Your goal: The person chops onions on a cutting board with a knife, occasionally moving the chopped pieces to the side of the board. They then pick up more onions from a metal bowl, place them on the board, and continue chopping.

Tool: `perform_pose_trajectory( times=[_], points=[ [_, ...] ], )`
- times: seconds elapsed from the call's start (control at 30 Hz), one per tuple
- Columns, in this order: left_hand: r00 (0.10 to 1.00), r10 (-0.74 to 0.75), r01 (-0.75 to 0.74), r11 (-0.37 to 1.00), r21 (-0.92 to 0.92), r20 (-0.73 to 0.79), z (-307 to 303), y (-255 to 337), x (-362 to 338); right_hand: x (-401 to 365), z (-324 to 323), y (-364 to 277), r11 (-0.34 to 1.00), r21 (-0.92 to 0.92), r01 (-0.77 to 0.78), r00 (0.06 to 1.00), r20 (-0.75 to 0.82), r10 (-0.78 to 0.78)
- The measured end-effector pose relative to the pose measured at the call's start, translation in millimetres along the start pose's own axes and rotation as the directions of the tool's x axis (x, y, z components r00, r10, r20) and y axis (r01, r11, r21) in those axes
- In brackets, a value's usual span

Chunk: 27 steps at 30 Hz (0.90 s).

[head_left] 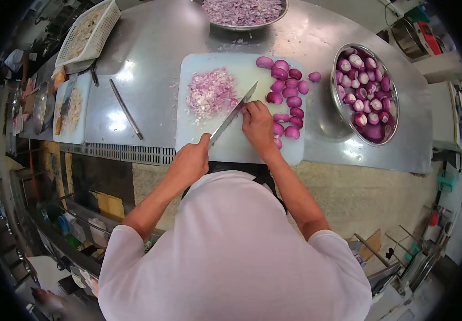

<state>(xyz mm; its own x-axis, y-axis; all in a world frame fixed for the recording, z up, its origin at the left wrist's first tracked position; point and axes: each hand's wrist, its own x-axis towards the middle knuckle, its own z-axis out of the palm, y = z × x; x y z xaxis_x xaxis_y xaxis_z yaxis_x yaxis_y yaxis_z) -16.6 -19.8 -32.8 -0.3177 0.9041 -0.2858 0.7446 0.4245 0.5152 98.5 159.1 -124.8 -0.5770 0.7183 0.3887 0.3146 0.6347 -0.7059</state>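
Note:
My left hand (187,163) is closed round the handle of a long knife (232,116). The blade slants up and right over a white cutting board (239,150). At the blade's right side is my right hand (259,125), its fingers pressed together; what they hold is hidden. Chopped purple onion (211,93) lies piled left of the blade. Along the board's right side sit several peeled purple onions (291,101), some close to my right hand. One more onion (314,76) rests on the metal table just off the board.
A metal bowl (338,100) of onions stands at the right. Behind the board is another bowl (249,25) of chopped onion. A steel rod (126,109), a white basket (102,33) and a second board (82,88) with a knife are on the left.

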Motion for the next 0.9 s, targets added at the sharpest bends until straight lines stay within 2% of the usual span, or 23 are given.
perform_pose_trajectory(
  times=[0.2,0.27,0.33,0.4,0.47,0.57,0.7,0.77,0.9],
  points=[
    [1.000,0.004,-0.004,1.000,0.002,0.000,3.0,-12.7,6.1,1.1,1.2,3.7,1.000,0.003,-0.024,1.000,0.011,0.024],
    [0.999,-0.005,0.003,0.999,-0.040,-0.049,-9.3,-1.4,-2.9,-3.4,1.4,3.5,1.000,0.028,0.001,1.000,-0.018,0.000],
    [0.998,-0.018,0.018,1.000,-0.003,-0.061,0.7,-15.8,4.7,-0.7,4.4,0.2,1.000,0.015,-0.003,1.000,-0.029,0.003],
    [0.998,-0.027,0.028,0.999,0.025,-0.059,8.5,-25.0,2.0,-2.0,4.2,-5.4,1.000,-0.008,-0.021,0.999,-0.035,0.020],
    [0.996,-0.058,0.058,0.998,0.002,-0.061,-7.9,-6.7,-1.5,3.2,2.6,-10.6,0.992,0.022,-0.121,0.992,0.023,0.121],
    [1.000,-0.022,0.022,1.000,-0.001,-0.013,1.3,-10.0,0.5,7.6,8.7,-5.6,0.990,0.075,-0.119,0.993,0.000,0.119],
    [0.999,-0.052,0.052,0.998,0.027,-0.012,2.0,-12.4,3.4,10.0,4.9,0.9,0.996,0.042,-0.082,0.996,0.046,0.080],
    [0.998,0.014,-0.019,0.998,-0.061,-0.069,6.0,-16.2,-2.5,9.8,7.9,-0.1,0.994,0.078,-0.071,0.997,0.015,0.071],
    [1.000,-0.022,0.022,1.000,0.022,-0.008,1.4,-12.9,4.9,13.2,5.8,-0.4,0.994,0.098,-0.055,0.998,0.010,0.055]
  ],
)
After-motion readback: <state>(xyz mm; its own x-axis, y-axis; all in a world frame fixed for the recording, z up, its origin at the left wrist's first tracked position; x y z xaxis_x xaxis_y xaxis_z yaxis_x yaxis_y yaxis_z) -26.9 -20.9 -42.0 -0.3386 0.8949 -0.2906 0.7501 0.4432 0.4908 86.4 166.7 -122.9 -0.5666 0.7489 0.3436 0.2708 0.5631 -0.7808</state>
